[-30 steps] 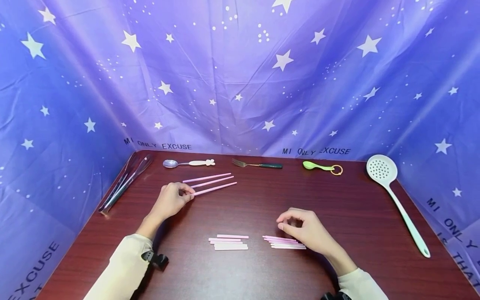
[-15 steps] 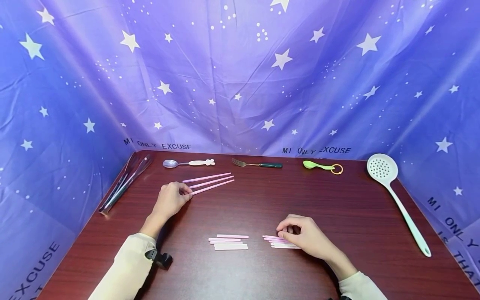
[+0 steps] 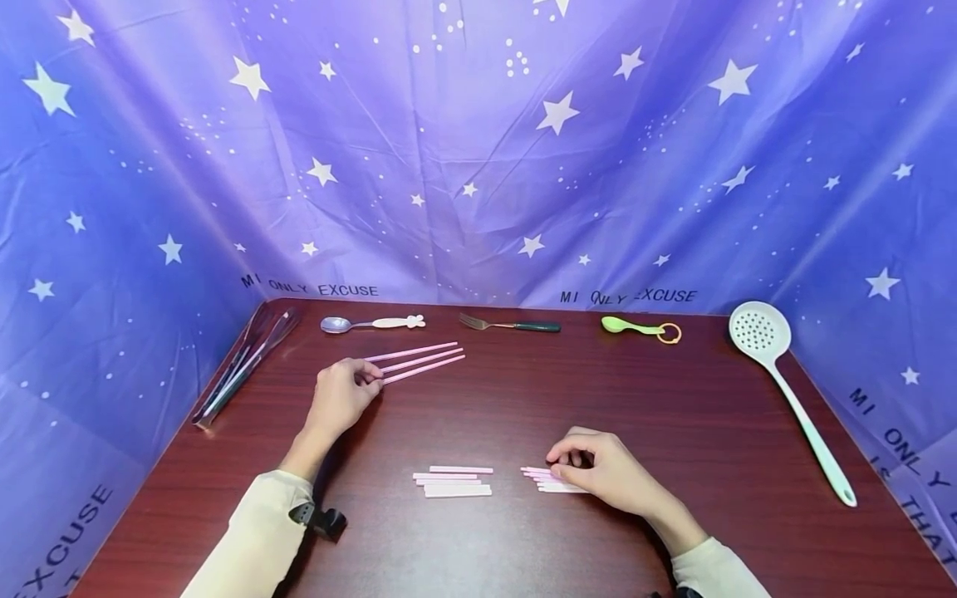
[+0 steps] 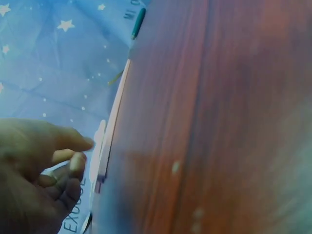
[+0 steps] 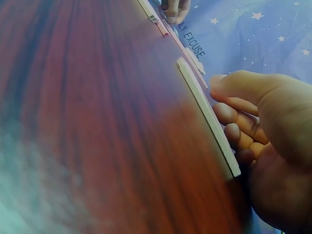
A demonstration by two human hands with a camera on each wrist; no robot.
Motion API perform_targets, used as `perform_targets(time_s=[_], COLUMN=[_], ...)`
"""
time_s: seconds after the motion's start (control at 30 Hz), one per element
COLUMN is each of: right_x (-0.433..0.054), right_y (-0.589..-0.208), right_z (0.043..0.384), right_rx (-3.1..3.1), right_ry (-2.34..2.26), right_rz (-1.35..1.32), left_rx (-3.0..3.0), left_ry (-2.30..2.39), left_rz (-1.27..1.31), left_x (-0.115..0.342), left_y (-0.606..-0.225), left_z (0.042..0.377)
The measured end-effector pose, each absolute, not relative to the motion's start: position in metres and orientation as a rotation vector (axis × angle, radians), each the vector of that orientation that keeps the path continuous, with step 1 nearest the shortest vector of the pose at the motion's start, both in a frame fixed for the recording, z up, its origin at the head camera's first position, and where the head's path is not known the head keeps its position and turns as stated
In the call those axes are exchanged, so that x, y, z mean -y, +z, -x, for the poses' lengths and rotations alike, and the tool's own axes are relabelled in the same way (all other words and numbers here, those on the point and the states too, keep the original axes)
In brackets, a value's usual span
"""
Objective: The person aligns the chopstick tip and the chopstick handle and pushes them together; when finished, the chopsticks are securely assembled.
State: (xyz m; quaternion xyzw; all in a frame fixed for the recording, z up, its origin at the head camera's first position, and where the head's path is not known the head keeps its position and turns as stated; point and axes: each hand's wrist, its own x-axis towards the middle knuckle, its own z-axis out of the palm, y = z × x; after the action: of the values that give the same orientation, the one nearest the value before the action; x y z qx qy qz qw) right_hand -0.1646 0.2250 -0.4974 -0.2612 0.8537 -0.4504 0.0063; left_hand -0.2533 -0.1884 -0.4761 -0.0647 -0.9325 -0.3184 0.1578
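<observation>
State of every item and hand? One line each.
left hand: fingers bent at long pink sticks; contact unclear
long pink sticks: slanted, spread apart
right hand: fingers bent over right short sticks; contact unclear
right short sticks: partly covered
left short sticks: grouped, ends uneven
tongs: lying, arms apart
white-handled spoon: lying, untouched
fork: lying, untouched
green spoon: lying, untouched
skimmer: lying, untouched

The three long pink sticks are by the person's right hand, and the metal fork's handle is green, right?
Not quite: the head view shows the three long, thin pink sticks beside the person's left hand, not the right hand. The metal fork does have a dark green handle.
</observation>
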Motion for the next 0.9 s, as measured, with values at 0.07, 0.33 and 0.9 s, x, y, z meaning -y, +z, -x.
perform_targets(time_s=[0.07, 0.33, 0.9], right_x=[-0.224, -0.218, -0.217], right_y=[-0.498, -0.499, -0.504], right_z=[0.164, 0.162, 0.164], right_rx=[-2.68, -2.745, -2.845], right_ry=[-1.403, -1.374, -1.27], right_rz=[0.835, 0.894, 0.967], left_rx=[2.622, 2.682, 2.729], left_ry=[-0.997, -1.306, -1.119], left_rz=[0.175, 0.325, 1.142], left_x=[0.184, 0.155, 0.116], left_y=[-0.475, -0.473, -0.494], left_z=[0.248, 0.218, 0.184])
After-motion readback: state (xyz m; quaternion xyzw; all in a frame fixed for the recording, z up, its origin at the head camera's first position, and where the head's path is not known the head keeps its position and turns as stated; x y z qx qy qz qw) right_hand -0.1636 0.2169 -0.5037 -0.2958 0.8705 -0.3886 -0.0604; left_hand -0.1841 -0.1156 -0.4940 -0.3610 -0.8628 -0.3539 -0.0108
